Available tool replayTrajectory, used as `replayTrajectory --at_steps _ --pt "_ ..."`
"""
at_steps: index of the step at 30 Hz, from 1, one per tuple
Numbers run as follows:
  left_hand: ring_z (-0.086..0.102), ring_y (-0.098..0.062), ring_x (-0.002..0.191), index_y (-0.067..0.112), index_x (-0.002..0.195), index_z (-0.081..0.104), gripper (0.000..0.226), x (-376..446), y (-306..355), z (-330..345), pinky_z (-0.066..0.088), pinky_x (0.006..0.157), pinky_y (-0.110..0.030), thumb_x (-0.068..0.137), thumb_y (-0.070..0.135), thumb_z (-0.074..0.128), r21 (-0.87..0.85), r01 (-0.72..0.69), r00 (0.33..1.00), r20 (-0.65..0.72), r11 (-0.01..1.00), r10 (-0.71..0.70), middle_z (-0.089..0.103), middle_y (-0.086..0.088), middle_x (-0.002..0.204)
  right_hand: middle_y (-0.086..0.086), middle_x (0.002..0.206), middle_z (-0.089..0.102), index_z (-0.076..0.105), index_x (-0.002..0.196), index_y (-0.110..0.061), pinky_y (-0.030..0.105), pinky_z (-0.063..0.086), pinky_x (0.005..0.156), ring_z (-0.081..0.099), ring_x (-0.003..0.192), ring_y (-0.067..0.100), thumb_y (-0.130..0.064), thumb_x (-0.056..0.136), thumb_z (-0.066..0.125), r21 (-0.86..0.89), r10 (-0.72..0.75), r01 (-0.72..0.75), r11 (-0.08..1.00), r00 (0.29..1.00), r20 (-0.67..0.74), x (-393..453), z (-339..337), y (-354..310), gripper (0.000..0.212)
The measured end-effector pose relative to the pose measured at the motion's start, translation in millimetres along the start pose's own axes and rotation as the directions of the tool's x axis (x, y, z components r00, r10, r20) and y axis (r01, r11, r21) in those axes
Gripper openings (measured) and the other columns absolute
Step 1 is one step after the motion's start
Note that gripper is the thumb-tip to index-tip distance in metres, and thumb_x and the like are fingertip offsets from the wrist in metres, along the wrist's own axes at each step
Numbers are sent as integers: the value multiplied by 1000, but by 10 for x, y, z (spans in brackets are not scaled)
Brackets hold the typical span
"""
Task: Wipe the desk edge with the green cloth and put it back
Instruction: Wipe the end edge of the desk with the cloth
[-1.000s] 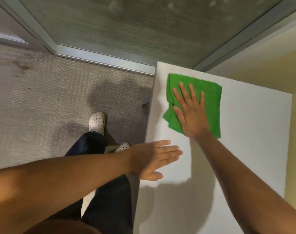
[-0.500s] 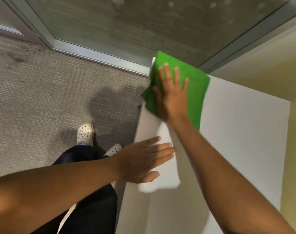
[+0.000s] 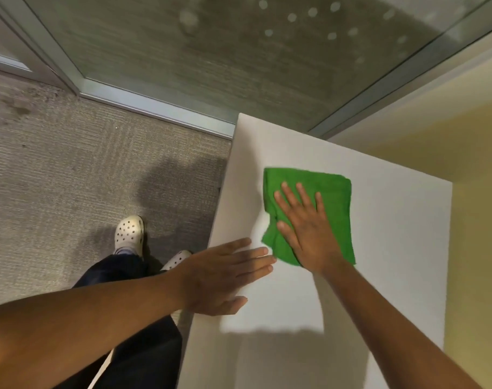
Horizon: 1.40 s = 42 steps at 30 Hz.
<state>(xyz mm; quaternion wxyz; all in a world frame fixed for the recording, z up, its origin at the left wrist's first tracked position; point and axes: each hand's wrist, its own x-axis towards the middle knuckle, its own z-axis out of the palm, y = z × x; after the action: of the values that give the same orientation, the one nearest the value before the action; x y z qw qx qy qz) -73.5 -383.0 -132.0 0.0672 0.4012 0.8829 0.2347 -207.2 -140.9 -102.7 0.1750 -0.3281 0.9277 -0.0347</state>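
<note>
My right hand (image 3: 309,231) lies flat, its fingers (image 3: 302,196) spread and stretched out, palm pressed down on the green cloth (image 3: 334,197); nothing is pinched or gripped, the cloth is only held under the open palm. The cloth sits right of centre in the frame, folded to a rough square with its lower left corner crumpled beside my thumb, and it rests on the white desk top (image 3: 393,248), a little in from the desk's left edge (image 3: 219,209). My left hand (image 3: 222,279) is also open, fingers straight and close together, pointing toward the right of the frame, fingertips just beside the cloth's lower left corner; I cannot tell whether they touch it. That palm lies over the desk's left edge at lower centre, and whether it bears on the surface I cannot tell. Both bare forearms run in from the bottom of the frame, the left from the lower left, the right from the lower right. Below the left arm I see dark trousers (image 3: 138,346) and two white perforated clogs (image 3: 129,233) on grey carpet (image 3: 56,178) at centre left. A glass partition with a metal frame (image 3: 155,108) crosses the top, and a yellow wall (image 3: 477,220) fills the right side.
</note>
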Motion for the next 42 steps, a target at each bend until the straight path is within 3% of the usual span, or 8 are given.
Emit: replayTrajectory --at_steps 3,7,10,15,21,31,37,42 --pt "22 -23 164 10 163 36 74 17 0 -4 22 132 -51 99 42 54 19 -1 1000 -23 1000 1 31 -6 174 -10 177 8 12 167 -36 63 11 132 5 167 25 -51 111 24 -55 -94 96 994 995 45 -29 -207 500 59" --pt "19 -23 164 12 164 32 72 32 9 12 19 132 -50 102 44 49 21 4 1000 -7 1000 -4 29 -6 175 -4 179 12 18 169 -30 65 11 131 9 167 29 -48 112 25 29 267 -265 964 956 -123 649 -450 504 60" --pt "16 -23 165 12 166 28 71 33 -1 20 19 132 -52 106 47 44 15 2 1000 11 1000 -2 25 -5 176 -3 179 12 15 170 -28 64 7 132 8 167 31 -47 113 27 35 356 -355 934 918 -175 1055 -398 97 60" --pt "16 -23 165 11 167 27 73 31 23 9 16 133 -51 106 47 44 19 -6 1000 19 1000 6 25 -6 176 -5 179 8 12 170 -31 64 7 132 3 167 30 -48 112 23 1 77 -78 997 993 -91 826 -230 -342 61" --pt "32 -24 157 11 163 36 78 43 -8 17 16 133 -47 98 49 56 39 30 998 -57 999 -27 38 -7 170 -11 178 5 14 168 -36 62 7 132 5 167 25 -51 112 22 -88 -178 180 980 984 30 333 -103 -128 59" --pt "30 -24 160 10 160 42 76 53 -15 55 16 132 -48 94 44 57 5 31 997 -69 999 -31 40 -7 170 -5 178 16 17 169 -28 63 10 132 10 167 27 -53 111 22 70 300 -292 954 931 -207 1747 -339 -670 63" --pt "51 -28 142 3 150 55 70 67 1 32 20 131 -42 90 37 67 -65 2 982 -187 998 -14 61 -12 151 -5 179 8 15 169 -31 62 0 131 4 167 29 -57 110 26 69 89 -81 994 989 -117 884 5 -1038 66" --pt "30 -22 161 10 161 43 76 39 7 51 18 133 -49 95 45 57 4 15 991 -132 1000 -15 39 -6 171 -8 179 13 18 168 -34 65 11 131 8 167 25 -58 109 26 -52 -37 32 998 994 -103 1250 -183 -668 64"
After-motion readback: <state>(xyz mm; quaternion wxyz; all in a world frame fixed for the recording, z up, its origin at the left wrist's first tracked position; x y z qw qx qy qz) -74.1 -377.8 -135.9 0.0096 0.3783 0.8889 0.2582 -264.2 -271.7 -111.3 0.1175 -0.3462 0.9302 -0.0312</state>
